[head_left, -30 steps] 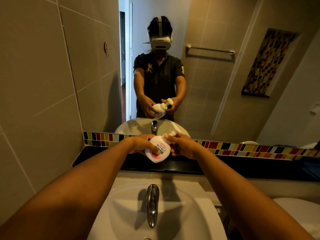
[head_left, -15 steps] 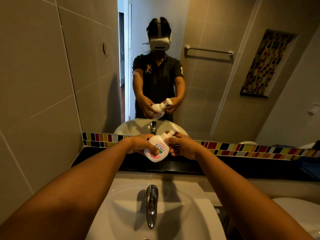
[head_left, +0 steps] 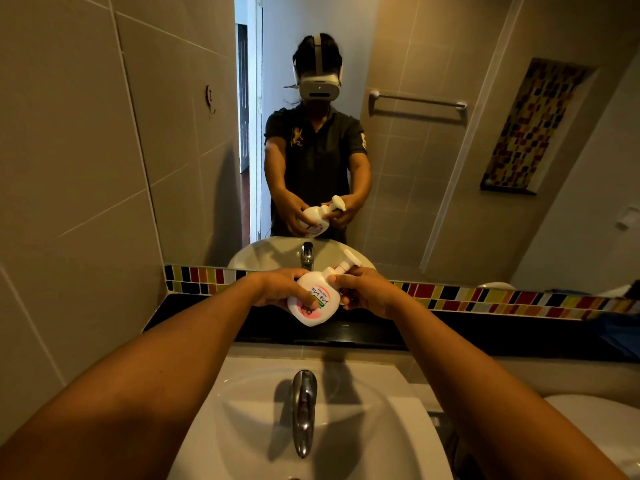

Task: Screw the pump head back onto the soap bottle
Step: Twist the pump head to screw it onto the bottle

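Observation:
A white soap bottle [head_left: 313, 299] with a pink and green label is held in the air over the black ledge, tilted so its top points up and to the right. My left hand [head_left: 280, 289] is wrapped around the bottle's body from the left. The white pump head [head_left: 348, 264] sits on the bottle's neck, its nozzle pointing up and right. My right hand [head_left: 367, 289] grips the pump's collar at the neck, fingers curled around it. The joint between collar and neck is hidden by my fingers.
A white sink [head_left: 388, 427] with a chrome tap [head_left: 304, 407] lies below my arms. A black ledge [head_left: 502, 327] and a coloured tile strip [head_left: 485, 299] run under the mirror [head_left: 415, 168]. A tiled wall [head_left: 69, 202] stands left, a white toilet lid [head_left: 602, 417] lower right.
My hands and the bottle stay in nearly the same spot. The right hand's fingers have shifted slightly around the pump collar.

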The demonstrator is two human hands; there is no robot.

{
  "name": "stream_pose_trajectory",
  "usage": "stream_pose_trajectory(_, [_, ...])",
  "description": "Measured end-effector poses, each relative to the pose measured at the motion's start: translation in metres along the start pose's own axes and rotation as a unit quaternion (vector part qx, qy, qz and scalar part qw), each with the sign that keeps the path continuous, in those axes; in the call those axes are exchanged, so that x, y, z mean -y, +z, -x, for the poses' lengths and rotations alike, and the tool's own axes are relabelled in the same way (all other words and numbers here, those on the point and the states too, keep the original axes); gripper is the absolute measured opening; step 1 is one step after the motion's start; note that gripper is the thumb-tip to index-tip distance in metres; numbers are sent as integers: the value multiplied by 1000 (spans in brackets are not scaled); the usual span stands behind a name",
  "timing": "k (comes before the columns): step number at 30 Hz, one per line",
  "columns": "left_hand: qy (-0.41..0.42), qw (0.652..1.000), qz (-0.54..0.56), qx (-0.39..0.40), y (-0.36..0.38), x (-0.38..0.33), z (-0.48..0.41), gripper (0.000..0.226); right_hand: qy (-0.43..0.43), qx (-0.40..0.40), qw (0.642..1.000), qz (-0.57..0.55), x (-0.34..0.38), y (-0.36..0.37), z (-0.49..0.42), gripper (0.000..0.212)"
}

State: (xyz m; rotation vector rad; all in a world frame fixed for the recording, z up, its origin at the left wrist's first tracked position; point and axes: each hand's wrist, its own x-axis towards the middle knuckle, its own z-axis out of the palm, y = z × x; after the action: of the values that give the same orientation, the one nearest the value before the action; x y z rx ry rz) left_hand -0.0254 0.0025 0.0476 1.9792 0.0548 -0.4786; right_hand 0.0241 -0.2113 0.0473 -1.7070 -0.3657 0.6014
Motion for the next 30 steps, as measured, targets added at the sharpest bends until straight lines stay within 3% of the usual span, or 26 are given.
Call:
stream_pose_trajectory(3, [20,999,-20,-19,4,-4,0,59,-47,-44,997,36,0,3,0,31])
stream_pose_trajectory(7, [42,997,-48,-39,10,-10,-1,58,-77,-78,993,41,-2,4,1,40])
stream_pose_trajectory(13, [-28,992,99,72,4,-22,14,41,-75,-92,993,8,1,6,2,31])
stream_pose_trajectory(16, [-30,988,127,86,5,-28,17,36,-99,-107,989,12,7,6,1,23])
stream_pose_trajectory(18, [-12,994,86,66,9,-30,15,36,-108,-118,987,21,9,7,1,21])
stream_pose_trajectory(22, [40,999,8,4,20,-30,10,41,-97,-146,983,47,5,3,-5,37])
stream_pose_trajectory(30, [106,989,-39,-100,46,-22,2,57,-58,-197,977,59,-4,-1,-10,40])
